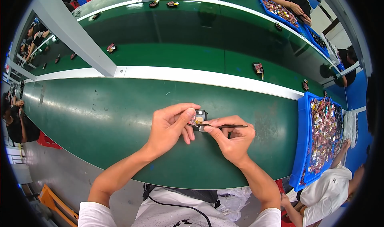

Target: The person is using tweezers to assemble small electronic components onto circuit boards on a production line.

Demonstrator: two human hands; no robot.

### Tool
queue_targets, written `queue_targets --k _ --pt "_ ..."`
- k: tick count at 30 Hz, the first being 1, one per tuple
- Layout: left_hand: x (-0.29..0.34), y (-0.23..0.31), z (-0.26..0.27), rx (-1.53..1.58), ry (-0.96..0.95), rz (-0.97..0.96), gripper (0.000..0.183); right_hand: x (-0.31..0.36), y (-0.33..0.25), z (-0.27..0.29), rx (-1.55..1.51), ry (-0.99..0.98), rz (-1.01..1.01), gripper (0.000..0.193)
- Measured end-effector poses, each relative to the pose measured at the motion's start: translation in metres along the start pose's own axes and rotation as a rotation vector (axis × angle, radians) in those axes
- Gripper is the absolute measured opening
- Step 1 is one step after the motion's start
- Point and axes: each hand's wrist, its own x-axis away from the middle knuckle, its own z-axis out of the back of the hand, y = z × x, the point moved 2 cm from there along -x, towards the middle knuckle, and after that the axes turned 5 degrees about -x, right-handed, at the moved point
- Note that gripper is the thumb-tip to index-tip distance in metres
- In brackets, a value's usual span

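Over the middle of the green table, my left hand (174,125) is closed on a small black plastic housing (204,114), its thumb on the housing's left side. Inside the housing, a small circuit board and some light-coloured parts show, too small to name. My right hand (234,137) pinches slim dark tweezers (230,126), which lie nearly level. Their tips point left into the lower part of the housing. Just what the tips touch is hard to make out.
At the right stands a blue tray (303,135) heaped with small wired parts. Beyond a white rail (168,73), a green conveyor belt (180,53) carries scattered housings, one (258,68) at the right. A grey post (76,31) rises at the left. Other people sit around.
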Motion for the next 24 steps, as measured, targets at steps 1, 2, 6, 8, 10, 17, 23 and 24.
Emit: queue_targets --k 1,2,6,8,10,17,23,24 --pt "-0.0001 0.0000 -0.0002 -0.002 0.004 0.000 0.031 -0.0004 -0.0010 -0.0002 -0.001 -0.003 0.003 0.015" --pt "0.0000 -0.0002 0.0001 -0.001 0.004 0.000 0.031 -0.0008 -0.0016 -0.0003 -0.003 -0.006 0.007 0.015" --pt "0.0001 -0.0021 0.0024 -0.019 0.012 0.019 0.029 -0.0014 -0.0002 -0.0019 0.033 -0.033 0.017 0.015" --pt "-0.0006 -0.0010 0.0016 -0.012 0.019 0.022 0.029 -0.0012 -0.0023 -0.0029 -0.004 0.016 0.007 0.015" --pt "-0.0013 0.0010 0.0022 -0.009 0.033 0.020 0.028 -0.0014 -0.0041 -0.0021 0.003 0.005 0.015 0.015" --pt "-0.0020 -0.0031 0.0065 -0.017 0.033 0.016 0.028 -0.0030 -0.0053 -0.0063 0.069 -0.063 0.132 0.017" --pt "-0.0012 -0.0043 0.0065 -0.011 0.032 0.016 0.028 -0.0034 -0.0043 -0.0079 0.087 -0.067 0.176 0.016" --pt "-0.0010 -0.0038 0.0066 -0.019 0.029 0.013 0.028 -0.0036 -0.0042 -0.0083 0.087 -0.068 0.176 0.016"
